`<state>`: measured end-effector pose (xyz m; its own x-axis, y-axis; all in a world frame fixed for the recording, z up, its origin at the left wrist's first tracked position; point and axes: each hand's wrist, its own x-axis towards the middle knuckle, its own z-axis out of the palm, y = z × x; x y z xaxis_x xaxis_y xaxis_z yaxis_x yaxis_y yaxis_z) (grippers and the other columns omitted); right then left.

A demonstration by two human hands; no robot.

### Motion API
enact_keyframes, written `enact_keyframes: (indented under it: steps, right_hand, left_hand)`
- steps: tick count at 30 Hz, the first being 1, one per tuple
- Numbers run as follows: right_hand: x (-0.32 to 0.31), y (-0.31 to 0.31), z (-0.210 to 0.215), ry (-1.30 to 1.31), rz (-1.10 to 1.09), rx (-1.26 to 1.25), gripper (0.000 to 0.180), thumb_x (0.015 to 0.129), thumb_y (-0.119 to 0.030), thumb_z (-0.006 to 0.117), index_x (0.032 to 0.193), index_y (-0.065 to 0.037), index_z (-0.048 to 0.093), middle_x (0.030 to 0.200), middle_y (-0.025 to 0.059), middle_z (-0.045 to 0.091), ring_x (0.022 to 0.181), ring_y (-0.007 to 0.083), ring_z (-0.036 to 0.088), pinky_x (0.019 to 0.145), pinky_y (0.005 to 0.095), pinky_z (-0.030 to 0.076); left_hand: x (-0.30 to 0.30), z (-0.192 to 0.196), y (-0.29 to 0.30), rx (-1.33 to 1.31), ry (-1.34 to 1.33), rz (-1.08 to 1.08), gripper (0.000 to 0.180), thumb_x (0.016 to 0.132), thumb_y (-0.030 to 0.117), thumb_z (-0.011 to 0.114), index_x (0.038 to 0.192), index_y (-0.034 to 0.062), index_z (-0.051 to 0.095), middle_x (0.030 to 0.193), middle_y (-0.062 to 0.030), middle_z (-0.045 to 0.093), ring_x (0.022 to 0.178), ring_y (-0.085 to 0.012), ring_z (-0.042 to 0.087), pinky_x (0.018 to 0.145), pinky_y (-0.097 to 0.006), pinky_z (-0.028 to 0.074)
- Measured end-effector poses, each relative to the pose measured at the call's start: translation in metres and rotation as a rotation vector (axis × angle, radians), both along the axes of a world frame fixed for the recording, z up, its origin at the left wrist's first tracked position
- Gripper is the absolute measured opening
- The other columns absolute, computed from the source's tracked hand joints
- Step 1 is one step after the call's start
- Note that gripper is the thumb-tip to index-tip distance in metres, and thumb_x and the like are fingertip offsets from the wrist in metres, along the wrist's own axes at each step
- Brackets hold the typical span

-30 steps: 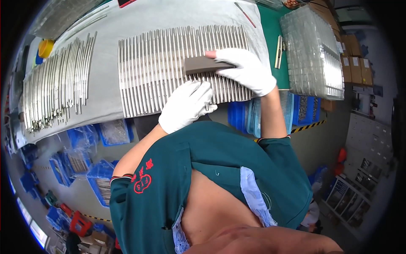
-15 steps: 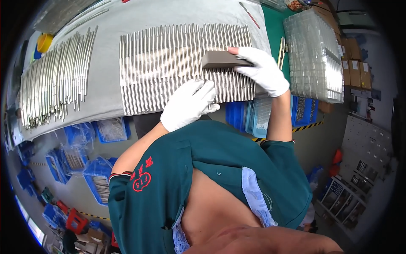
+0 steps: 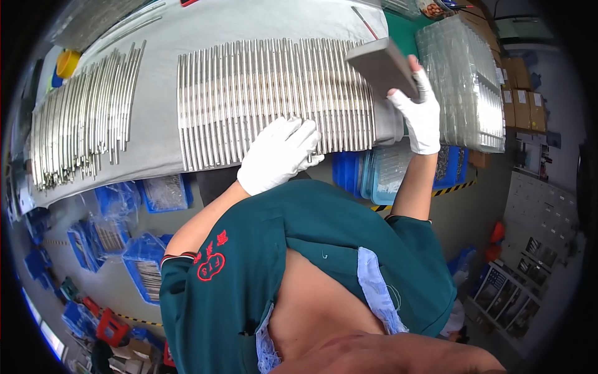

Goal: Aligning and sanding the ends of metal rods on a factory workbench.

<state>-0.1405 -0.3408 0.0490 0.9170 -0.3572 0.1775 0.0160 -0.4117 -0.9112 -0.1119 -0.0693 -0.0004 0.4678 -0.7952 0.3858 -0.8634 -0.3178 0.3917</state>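
Note:
A row of thin silver metal rods [image 3: 237, 81] lies side by side on the light grey cloth in front of me. My left hand [image 3: 280, 149], in a white glove, is closed over the near ends of some rods, with fingers bent and close together. One rod end shows by its fingertips; the palm side is hidden. At the row's right end, my right hand [image 3: 421, 115] grips a flat grey-brown rectangular block [image 3: 385, 67]. That block is raised and tilted, apart from the rods. Bare fingertips poke out of the right glove.
More rods [image 3: 84, 118] form a looser, uneven group at the left. Stacked clear plastic trays [image 3: 458, 84] stand on the right. A thin red tool [image 3: 365, 22] lies beyond the row. Blue bins [image 3: 165, 190] sit below the table's near edge.
My right hand has lifted the block off the rods and moved it to the right, tilting it. The left hand stays almost where it was.

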Motion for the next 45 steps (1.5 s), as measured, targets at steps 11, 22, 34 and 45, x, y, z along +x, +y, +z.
enact_keyframes:
  steps: [11,22,34,45]
  right_hand:
    - [0.026,-0.009,-0.001,-0.166,-0.203,-0.005,0.063,0.087,-0.013,0.070,0.144,-0.010,0.043,0.135,0.0121,0.052,0.115,0.0176,0.054,0.097,0.0292,0.045]
    - [0.162,-0.022,-0.024,0.081,0.273,-0.466,0.050,0.081,-0.042,0.068,0.122,-0.013,0.059,0.105,0.0165,0.068,0.097,0.0276,0.066,0.084,0.0348,0.050]
    - [0.166,-0.010,-0.006,0.164,0.089,-0.933,0.056,0.082,-0.031,0.066,0.134,-0.014,0.052,0.129,0.0107,0.058,0.107,0.0290,0.060,0.090,0.0360,0.049]
    - [0.076,0.058,-0.004,0.012,0.429,-0.642,0.060,0.085,-0.019,0.068,0.138,-0.001,0.047,0.141,0.0169,0.050,0.130,0.0289,0.047,0.110,0.0355,0.033]
  left_hand:
    - [-0.003,0.005,-0.003,0.052,0.021,0.056,0.058,0.079,0.043,0.066,0.116,-0.0009,0.056,0.120,-0.0146,0.054,0.113,-0.0295,0.051,0.098,-0.042,0.038]
    - [0.000,0.001,-0.005,0.061,0.104,0.046,0.066,0.078,0.046,0.068,0.121,-0.0022,0.054,0.127,-0.0189,0.052,0.119,-0.0362,0.049,0.103,-0.045,0.038]
    - [-0.003,-0.016,-0.003,-0.035,-0.023,0.059,0.064,0.080,0.044,0.064,0.120,-0.0055,0.055,0.126,-0.0209,0.054,0.120,-0.0346,0.051,0.106,-0.044,0.036]
    - [-0.003,-0.012,-0.001,-0.073,-0.022,0.058,0.058,0.082,0.039,0.064,0.119,-0.0046,0.053,0.119,-0.0202,0.055,0.115,-0.0343,0.052,0.104,-0.044,0.037]
